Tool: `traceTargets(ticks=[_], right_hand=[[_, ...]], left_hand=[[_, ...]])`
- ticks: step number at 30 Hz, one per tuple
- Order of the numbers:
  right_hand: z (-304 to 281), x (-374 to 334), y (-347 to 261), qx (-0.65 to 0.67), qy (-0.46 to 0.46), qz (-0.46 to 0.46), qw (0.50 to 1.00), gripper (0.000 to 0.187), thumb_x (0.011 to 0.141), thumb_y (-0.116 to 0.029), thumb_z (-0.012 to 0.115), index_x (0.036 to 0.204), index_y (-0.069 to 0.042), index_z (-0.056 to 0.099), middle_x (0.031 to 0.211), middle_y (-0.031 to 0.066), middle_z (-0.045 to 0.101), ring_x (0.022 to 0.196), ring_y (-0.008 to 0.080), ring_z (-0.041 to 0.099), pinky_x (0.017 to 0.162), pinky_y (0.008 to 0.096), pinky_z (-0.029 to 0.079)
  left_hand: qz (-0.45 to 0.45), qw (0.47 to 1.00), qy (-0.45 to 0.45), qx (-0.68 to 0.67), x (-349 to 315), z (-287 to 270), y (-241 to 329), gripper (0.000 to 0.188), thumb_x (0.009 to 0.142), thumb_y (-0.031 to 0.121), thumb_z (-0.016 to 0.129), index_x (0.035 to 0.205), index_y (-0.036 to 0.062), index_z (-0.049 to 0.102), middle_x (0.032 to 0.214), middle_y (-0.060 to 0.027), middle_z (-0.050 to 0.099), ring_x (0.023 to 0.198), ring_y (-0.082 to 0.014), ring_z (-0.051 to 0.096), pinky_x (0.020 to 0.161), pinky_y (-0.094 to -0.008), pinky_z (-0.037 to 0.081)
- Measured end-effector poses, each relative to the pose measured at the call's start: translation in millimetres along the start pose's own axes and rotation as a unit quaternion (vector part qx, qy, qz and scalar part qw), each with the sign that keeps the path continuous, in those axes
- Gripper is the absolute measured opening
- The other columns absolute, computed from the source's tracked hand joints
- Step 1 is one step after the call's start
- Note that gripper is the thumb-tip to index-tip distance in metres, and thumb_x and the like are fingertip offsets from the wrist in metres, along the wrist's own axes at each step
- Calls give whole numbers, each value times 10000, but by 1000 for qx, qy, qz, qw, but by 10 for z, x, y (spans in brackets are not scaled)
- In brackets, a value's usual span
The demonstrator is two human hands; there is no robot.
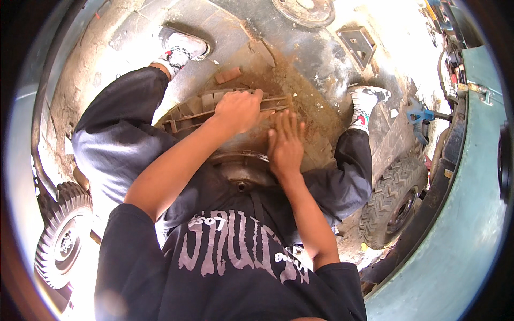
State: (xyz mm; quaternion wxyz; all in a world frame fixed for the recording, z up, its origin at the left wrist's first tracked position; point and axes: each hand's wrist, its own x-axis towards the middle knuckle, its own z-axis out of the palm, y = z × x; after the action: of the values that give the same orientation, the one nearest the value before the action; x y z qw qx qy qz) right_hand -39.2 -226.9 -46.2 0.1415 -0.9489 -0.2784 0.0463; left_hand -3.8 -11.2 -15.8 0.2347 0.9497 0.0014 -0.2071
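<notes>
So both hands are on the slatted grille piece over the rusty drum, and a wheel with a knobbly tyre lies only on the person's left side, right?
Not quite. The head view shows a knobbly tyre on each side: one wheel at the person's left and another at the right. The rest holds: the left hand and right hand rest on the slatted grille over the rusty drum.

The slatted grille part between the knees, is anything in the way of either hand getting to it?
Nothing visible is. The left hand already grips the top of the slatted grille, and the right hand lies flat just beside its right end, fingers spread on the dusty round metal part under it.
</notes>
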Motion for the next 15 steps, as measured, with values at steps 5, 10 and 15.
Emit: traceTargets(ticks=[5, 10, 15], right_hand=[[66, -60, -86, 33, 31, 17, 999, 553, 1106, -250, 516, 1595, 3, 460, 1666, 275, 401, 1578, 434, 335, 1306, 570, 191], [30, 13, -36, 42, 46, 12, 998, 547, 1107, -228, 504, 1597, 10, 454, 1656, 301, 399, 1564, 451, 350, 1293, 578, 226], [13, 69, 61, 37, 55, 32, 997, 552, 1095, -219, 526, 1587, 22, 456, 1648, 303, 404, 1563, 459, 345, 1292, 574, 238]], left_hand=[[7, 1000, -3, 14, -4, 13, 10, 634, 1009, 588, 632, 1283, 16, 627, 989, -249, 776, 988, -436, 758, 876, -535, 598], [4, 1000, 10, 6, 15, 32, -9, 636, 1001, 591, 640, 1267, 13, 628, 976, -251, 774, 968, -446, 757, 864, -539, 599], [-3, 1000, 7, -4, -17, -34, 11, 632, 1006, 584, 636, 1275, 13, 628, 993, -257, 773, 981, -456, 752, 883, -543, 592]])
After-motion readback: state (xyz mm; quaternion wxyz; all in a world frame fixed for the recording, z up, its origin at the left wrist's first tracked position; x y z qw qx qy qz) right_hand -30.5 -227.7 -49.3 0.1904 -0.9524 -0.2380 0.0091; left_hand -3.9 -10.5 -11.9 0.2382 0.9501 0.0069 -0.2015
